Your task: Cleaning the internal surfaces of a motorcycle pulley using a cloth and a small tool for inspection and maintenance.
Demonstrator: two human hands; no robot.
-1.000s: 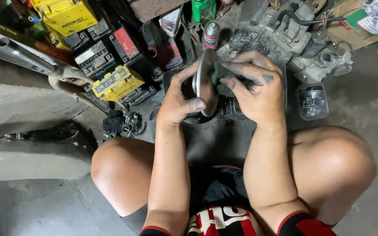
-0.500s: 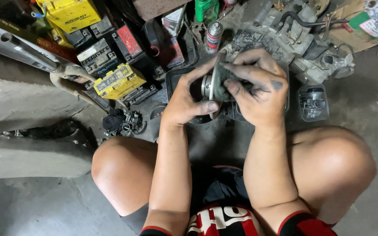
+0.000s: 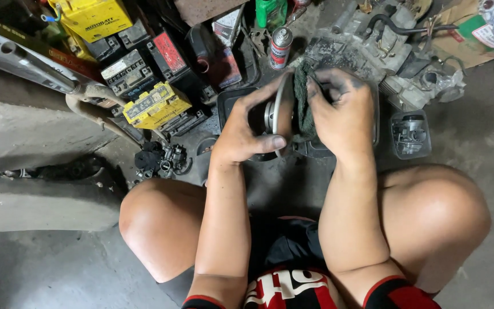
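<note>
I squat on a concrete floor with both arms stretched forward. My left hand (image 3: 246, 127) grips a round metal disc part (image 3: 282, 112) on edge, thumb under its rim. My right hand (image 3: 342, 112), smeared with black grease, presses a dark green scouring pad (image 3: 302, 96) flat against the disc's right face. Both hands hover over a black plastic tray (image 3: 228, 102) on the floor.
Several old batteries, yellow (image 3: 154, 105) and black (image 3: 124, 71), lie at upper left beside a rusty exhaust pipe (image 3: 90, 103). A spray can (image 3: 281, 48) stands beyond the hands. A dirty engine block (image 3: 384, 46) and a clear plastic box (image 3: 410, 134) sit to the right.
The disc has turned more edge-on in my left hand. My right hand has shifted the pad up across its face. The view has shifted slightly.
</note>
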